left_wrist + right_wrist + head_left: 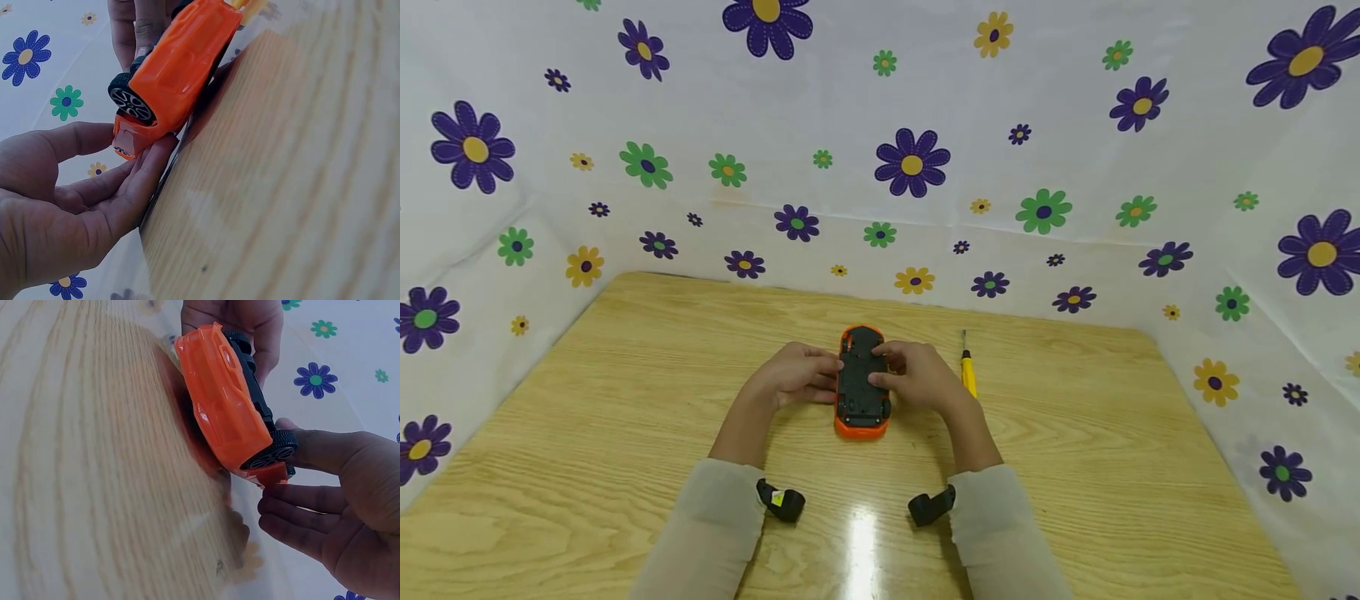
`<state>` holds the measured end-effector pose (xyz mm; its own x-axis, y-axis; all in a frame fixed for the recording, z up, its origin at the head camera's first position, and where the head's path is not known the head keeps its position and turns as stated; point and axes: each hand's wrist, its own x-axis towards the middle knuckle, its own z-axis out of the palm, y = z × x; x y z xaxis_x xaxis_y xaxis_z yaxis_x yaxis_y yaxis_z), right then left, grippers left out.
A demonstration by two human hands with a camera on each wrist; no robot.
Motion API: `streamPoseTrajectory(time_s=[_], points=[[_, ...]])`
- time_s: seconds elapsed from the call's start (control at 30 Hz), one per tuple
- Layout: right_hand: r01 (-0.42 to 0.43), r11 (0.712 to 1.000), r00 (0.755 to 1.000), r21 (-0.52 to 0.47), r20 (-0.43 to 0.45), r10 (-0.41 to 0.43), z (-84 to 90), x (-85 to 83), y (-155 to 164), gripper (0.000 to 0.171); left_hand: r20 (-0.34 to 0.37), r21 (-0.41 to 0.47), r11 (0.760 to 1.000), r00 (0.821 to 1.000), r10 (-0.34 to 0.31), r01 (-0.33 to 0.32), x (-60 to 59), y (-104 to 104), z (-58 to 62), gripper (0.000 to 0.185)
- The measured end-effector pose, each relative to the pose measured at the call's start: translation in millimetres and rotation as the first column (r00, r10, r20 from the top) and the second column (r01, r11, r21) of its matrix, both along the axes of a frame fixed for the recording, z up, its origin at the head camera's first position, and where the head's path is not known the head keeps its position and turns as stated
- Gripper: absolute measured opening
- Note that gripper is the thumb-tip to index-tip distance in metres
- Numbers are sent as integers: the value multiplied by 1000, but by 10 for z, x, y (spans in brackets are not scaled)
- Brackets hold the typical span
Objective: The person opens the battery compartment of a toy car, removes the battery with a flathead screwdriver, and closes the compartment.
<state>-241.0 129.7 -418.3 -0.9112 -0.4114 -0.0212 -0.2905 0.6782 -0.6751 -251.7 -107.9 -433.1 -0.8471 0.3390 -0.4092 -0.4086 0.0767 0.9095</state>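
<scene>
An orange toy car [861, 383] lies upside down on the wooden table [1075, 467], its black underside facing up. My left hand [820, 371] holds its left side, and my right hand [891, 368] grips the right side with fingertips on the underside. In the left wrist view the car [175, 69] sits between the thumb and fingers of my left hand [119, 165], a black wheel [130, 100] showing. In the right wrist view my right hand [294, 487] holds the end of the car [225, 406] by a wheel [272, 453].
A yellow-handled screwdriver [968, 371] lies on the table just right of my right hand. Black wrist cameras [781, 502] [931, 506] sit on both sleeves. White cloth with a flower print [910, 162] walls the table at the back and both sides.
</scene>
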Motion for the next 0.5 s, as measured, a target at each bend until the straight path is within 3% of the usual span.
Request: streamPoseTrajectory(time_s=[0.27,0.5], points=[[18,1000,1000,-5,25,-18,18,10,-25,56,-6,4,1000,1000,-2,2,1,2,2,43],[33,999,996,-1,77,-33,69,27,-74,53,-4,12,1000,1000,-1,1,-13,-1,-22,43]])
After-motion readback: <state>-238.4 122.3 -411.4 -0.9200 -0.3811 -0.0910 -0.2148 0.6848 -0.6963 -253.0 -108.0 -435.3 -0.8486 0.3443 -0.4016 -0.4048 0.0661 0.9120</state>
